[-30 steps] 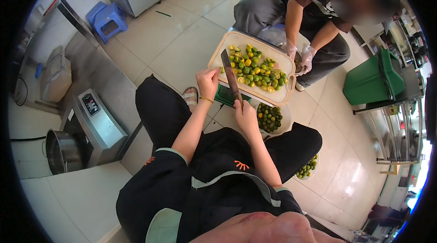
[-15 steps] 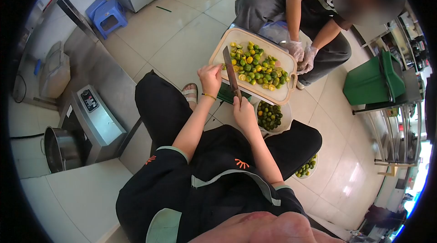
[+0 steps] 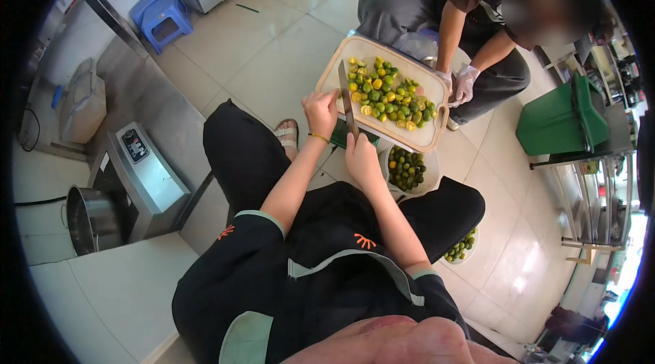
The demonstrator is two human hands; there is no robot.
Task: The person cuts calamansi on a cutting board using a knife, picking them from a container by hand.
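My right hand (image 3: 361, 156) is wrapped round the handle of a knife (image 3: 348, 101), whose blade points up over the near left part of a cutting board (image 3: 330, 76). My left hand (image 3: 321, 113) is at the board's left edge, fingers pinched together; what they hold, if anything, is too small to name. Whole and cut green-yellow citrus fruits (image 3: 390, 96) lie heaped on the board. Under its near edge stands a bowl of whole green fruits (image 3: 407, 169), and part of a green object (image 3: 355, 140) shows beside it.
Across the board a person (image 3: 464, 23) in clear gloves crouches. A second bowl of fruits (image 3: 461, 246) is by my right knee. A green bin (image 3: 556, 118) stands right, a blue stool (image 3: 166, 21) upper left, a steel pot (image 3: 92, 219) and cooker (image 3: 147, 173) left.
The knife and both my hands have shifted slightly up in view, with the board a little to the right. The other person's gloved hands have moved slightly.
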